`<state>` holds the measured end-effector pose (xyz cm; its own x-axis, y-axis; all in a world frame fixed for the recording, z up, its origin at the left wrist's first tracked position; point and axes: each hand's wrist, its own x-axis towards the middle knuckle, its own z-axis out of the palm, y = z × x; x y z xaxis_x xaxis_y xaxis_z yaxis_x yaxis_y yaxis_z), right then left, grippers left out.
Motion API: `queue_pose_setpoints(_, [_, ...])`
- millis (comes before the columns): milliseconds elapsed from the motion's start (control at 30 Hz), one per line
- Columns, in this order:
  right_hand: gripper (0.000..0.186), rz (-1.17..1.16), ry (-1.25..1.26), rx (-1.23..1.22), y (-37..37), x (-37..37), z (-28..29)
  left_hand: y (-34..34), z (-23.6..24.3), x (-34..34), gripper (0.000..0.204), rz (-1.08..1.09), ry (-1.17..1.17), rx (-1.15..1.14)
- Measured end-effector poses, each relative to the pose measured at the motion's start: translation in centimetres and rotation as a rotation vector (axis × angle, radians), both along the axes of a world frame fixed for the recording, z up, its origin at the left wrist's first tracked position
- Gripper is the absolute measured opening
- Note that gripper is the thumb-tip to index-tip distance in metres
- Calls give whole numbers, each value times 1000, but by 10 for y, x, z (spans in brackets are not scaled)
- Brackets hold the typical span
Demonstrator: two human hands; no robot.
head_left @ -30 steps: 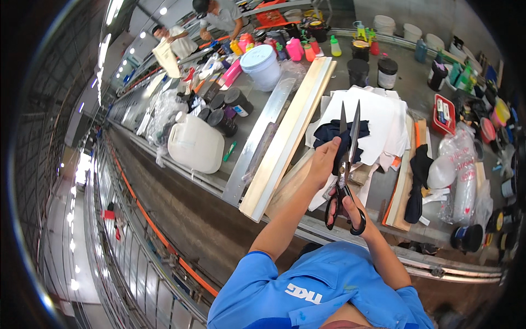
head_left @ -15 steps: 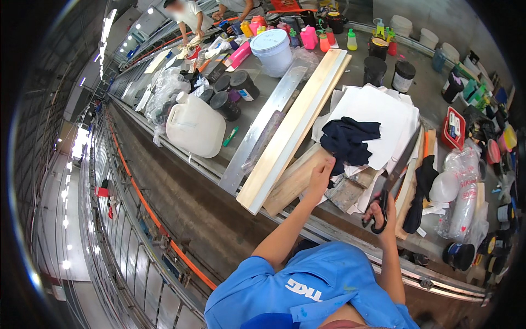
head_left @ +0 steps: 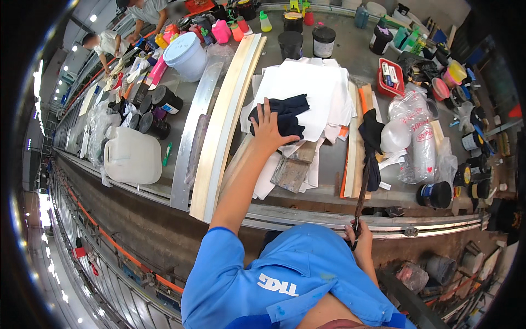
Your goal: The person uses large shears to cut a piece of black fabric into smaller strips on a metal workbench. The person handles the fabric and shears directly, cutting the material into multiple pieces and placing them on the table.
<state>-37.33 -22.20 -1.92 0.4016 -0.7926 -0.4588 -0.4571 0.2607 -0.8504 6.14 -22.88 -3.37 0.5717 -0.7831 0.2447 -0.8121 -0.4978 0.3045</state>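
Observation:
My left hand (head_left: pixel 267 130) lies with spread fingers at the left edge of a crumpled dark navy cloth (head_left: pixel 290 107), which rests on a stack of white sheets (head_left: pixel 307 77). Low at the right, by the table's front edge, my right hand (head_left: pixel 362 241) is closed around the black handles of a large pair of scissors (head_left: pixel 361 200). Their long blades point away from me, past a strip of black cloth (head_left: pixel 372 134). Just in front of the navy cloth sits a worn, stained block (head_left: pixel 295 171).
Long wooden boards (head_left: pixel 227 123) and a metal bar (head_left: pixel 192 142) lie left of the sheets. Beyond them stand a white jug (head_left: pixel 133 156), a lidded pail (head_left: pixel 186 56) and black jars. A red basket (head_left: pixel 389 78) and bagged plastic cups (head_left: pixel 422 137) are at right. Two people work at far left.
My left hand has gone from beside the cloth to spread fingers on it. The scissors have moved down toward me, their blades now pointing away. The whole view has turned rightward.

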Motion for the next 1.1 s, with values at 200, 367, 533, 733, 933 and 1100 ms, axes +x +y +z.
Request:
queue_pose_setpoints(200, [21,35,42,-90,11,0,34,-19,-53,8,87,292,-39,-250])
queue_pose_setpoints(367, [21,-11,-7,-66,3,-24,-9,-59,-68,-3,43,143,-153,-212])
queue_pose_setpoints(533, [15,149,-117,-15,-22,-11,22,-27,-20,22,34,219,600,-609])
queue_pose_setpoints(733, [11,258,-61,-8,-47,-5,39,18,53,48,39,301,1422,-1178])
queue_pose_setpoints(933, [13,240,-83,152,-44,-5,37,85,74,97,37,-3,1539,-1405])
queue_pose_setpoints(1100, [19,251,0,121,-36,-10,31,128,112,78,35,106,1423,-1495])
